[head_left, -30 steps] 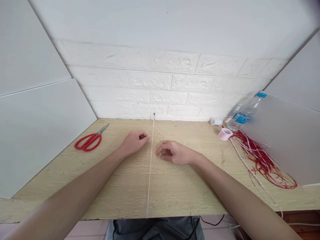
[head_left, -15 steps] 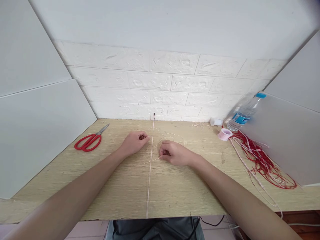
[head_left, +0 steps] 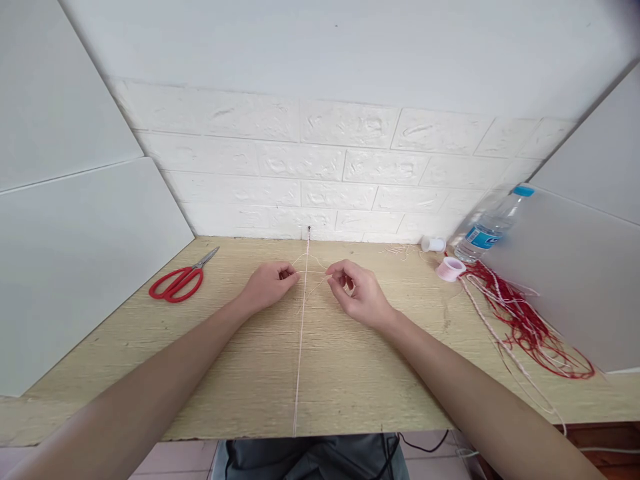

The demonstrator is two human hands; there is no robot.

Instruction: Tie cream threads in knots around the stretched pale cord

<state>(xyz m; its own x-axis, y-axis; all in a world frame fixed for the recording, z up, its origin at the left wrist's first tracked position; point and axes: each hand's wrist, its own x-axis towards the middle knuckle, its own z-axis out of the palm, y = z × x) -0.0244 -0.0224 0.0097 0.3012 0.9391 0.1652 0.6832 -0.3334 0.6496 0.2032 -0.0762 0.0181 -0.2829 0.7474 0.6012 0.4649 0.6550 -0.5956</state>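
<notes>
A pale cord (head_left: 299,360) runs taut from a small hole at the foot of the wall to the table's front edge. Its far end is a short pink braided section (head_left: 308,244). Left of the cord, my left hand (head_left: 270,285) pinches a thin cream thread (head_left: 315,272) that crosses over or under the cord; I cannot tell which. My right hand (head_left: 359,292), on the other side, pinches the thread between thumb and index finger, its other fingers curled. A loose tail of thread hangs between the hands near the cord.
Red-handled scissors (head_left: 179,283) lie at the left. At the right are a pink spool (head_left: 451,269), a white spool (head_left: 433,244), a water bottle (head_left: 487,230) and a heap of red cords (head_left: 520,320). Pale panels flank the wooden table (head_left: 210,393).
My right hand has moved up and slightly right, its fingers now pinching the thread near the cord. The wide loop of thread has shrunk. My left hand has stayed in place.
</notes>
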